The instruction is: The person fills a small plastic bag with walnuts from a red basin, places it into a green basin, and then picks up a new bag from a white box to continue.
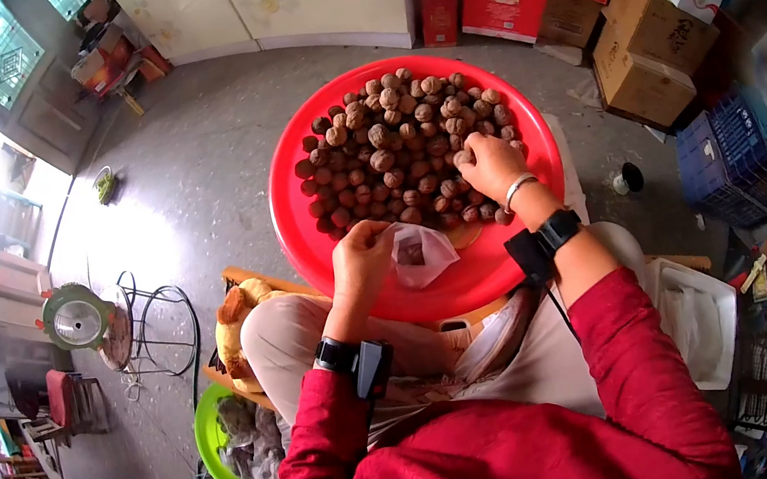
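A wide red basin (296, 229) in front of me holds a heap of brown walnuts (378, 135). At its near left rim, my left hand (361, 258) pinches the edge of a clear plastic bag (426, 271). The bag hangs over the basin with its mouth toward the nuts, and something dark shows inside it. My right hand (493, 166) is at the right side of the heap, fingers closed around a walnut (463, 159). Part of that nut is hidden by the fingers.
A green basin (208, 441) with filled plastic bags stands at my left, beside a yellow plush toy (230, 341). On my right is a white tray (723, 325). Cardboard boxes (645, 54) and blue crates (731, 161) line the right; a round heater or fan (76, 321) stands left.
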The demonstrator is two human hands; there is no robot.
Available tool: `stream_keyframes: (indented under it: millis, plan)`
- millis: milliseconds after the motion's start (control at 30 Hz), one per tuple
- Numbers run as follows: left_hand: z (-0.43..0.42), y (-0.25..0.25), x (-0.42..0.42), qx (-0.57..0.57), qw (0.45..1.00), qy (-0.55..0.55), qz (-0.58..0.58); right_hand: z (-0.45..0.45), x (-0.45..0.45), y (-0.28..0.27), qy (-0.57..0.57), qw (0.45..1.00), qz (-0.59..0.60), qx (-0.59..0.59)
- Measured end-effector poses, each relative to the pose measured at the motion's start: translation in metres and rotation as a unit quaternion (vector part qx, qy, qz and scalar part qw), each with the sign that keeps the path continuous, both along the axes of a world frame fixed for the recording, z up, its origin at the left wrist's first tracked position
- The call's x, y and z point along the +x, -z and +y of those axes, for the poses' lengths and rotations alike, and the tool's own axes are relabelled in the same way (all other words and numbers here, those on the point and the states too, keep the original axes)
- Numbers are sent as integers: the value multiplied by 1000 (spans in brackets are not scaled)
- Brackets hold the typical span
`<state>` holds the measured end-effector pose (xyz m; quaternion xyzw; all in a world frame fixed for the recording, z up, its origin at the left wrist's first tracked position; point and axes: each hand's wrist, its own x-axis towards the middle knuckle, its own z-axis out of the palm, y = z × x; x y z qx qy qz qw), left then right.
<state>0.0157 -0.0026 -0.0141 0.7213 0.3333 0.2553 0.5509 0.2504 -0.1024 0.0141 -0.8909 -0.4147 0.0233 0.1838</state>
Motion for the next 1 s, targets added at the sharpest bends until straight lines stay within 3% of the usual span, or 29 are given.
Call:
stream_keyframes:
  millis: [167, 267, 400, 467, 667, 767, 1000]
  plan:
    - [1, -6, -2, -34, 998, 10, 43, -11, -29, -28, -134, 964, 116, 197]
    - [0, -10, -2, -39, 998, 8, 41, -21, -51, -53, -173, 937, 214, 216]
    - [0, -13, -2, -18, 999, 11, 49, -21, -64, -49, -283, 916, 132, 250]
    - [3, -4, 0, -21, 999, 12, 43, -25, -68, -46, -278, 927, 192, 164]
    - [6, 5, 1, -22, 1000, -11, 10, -29, -64, -19, -246, 965, 85, 21]
    - [5, 6, 0, -6, 1000, -10, 13, -28, -74, -19, -228, 950, 178, -113]
    - [2, -22, -10, -101, 994, 29, -12, -30, -64, -24, -241, 949, 201, 8]
